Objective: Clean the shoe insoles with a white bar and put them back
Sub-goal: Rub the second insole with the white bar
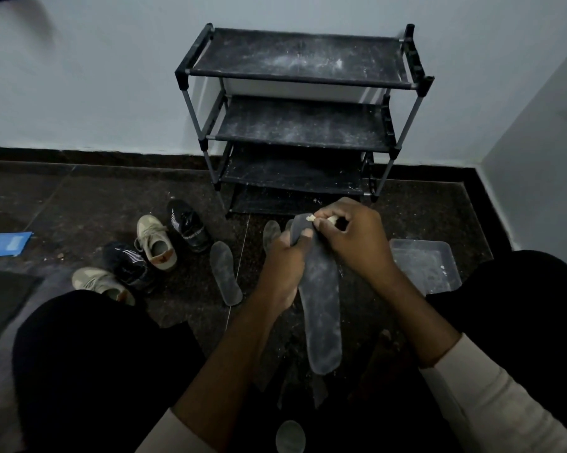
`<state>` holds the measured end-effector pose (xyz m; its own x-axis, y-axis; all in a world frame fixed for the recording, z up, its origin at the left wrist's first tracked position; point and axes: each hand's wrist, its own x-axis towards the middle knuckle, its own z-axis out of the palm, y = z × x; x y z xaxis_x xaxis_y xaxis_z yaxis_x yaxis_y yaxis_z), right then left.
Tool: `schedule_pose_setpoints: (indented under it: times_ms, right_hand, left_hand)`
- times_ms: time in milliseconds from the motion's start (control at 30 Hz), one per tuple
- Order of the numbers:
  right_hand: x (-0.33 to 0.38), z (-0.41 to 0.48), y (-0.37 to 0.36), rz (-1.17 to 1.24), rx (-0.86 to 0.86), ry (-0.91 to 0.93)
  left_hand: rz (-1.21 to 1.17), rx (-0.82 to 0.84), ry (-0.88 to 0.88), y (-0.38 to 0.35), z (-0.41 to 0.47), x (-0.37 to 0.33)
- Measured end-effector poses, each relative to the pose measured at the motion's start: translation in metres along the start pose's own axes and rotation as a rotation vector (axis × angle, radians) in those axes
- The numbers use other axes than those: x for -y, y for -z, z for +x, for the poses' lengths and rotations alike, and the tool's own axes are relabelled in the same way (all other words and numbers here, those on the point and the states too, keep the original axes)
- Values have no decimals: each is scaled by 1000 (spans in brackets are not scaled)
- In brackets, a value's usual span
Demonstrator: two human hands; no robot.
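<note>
A long dark grey insole [321,308] hangs between my knees, dusted with white marks. My left hand [283,263] grips it near the toe end, thumb on top. My right hand [351,237] pinches a small white bar [331,219] and presses it against the insole's upper tip. A second insole [225,273] lies flat on the dark floor to the left. Another insole tip [271,233] shows behind my left hand. Two black sneakers [189,225] [128,263] and two beige sneakers [156,241] [100,284] stand on the floor at the left.
A black three-tier shoe rack [295,103], streaked with white dust, stands against the wall ahead. A clear plastic tray [422,263] lies on the floor at the right. A blue sheet [4,243] lies far left. A round grey lid [290,436] sits at the bottom.
</note>
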<state>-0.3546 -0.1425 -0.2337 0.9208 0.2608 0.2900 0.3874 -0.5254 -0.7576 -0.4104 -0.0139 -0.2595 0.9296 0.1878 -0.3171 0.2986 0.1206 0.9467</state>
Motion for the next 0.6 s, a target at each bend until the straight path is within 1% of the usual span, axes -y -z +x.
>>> schedule_pose_setpoints:
  times_ms: [67, 167, 233, 300, 433, 533, 600]
  right_hand:
    - [1, 0, -3, -49, -16, -2]
    - [0, -1, -2, -116, 5, -72]
    - [1, 0, 6, -51, -22, -108]
    - [4, 2, 12, 19, -74, -76]
    - [9, -2, 1, -17, -21, 10]
    - [4, -3, -6, -56, -21, -53]
    - [1, 1, -2, -74, -20, -112]
  left_hand:
    - [44, 17, -20, 1, 0, 1]
    - [46, -10, -35, -1, -2, 2]
    - [62, -55, -17, -1, -1, -1]
    - [73, -89, -11, 0, 0, -3]
    - [46, -56, -36, -6, -6, -5]
    - [48, -51, -5, -7, -5, -2]
    - [42, -87, -7, -7, -7, -7]
